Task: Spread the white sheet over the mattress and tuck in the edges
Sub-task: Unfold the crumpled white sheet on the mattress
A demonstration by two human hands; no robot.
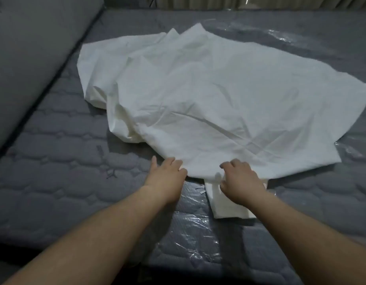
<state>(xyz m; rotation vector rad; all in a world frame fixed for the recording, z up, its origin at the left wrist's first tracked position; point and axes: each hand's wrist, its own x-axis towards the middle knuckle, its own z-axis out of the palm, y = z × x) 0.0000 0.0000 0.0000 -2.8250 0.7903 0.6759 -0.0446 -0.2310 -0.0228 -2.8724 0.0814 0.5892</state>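
**Both hands at the near edge of the sheet**

We see the white sheet lying rumpled and partly folded on the grey quilted mattress, covering its middle and reaching toward three o'clock. At six o'clock of the sheet our left hand rests with straight fingers touching its near edge, gripping nothing. Just beside it, toward four o'clock, our right hand curls its fingers into the cloth, bunching the edge. Clear plastic film covers the mattress near us. A grey headboard runs along nine o'clock.
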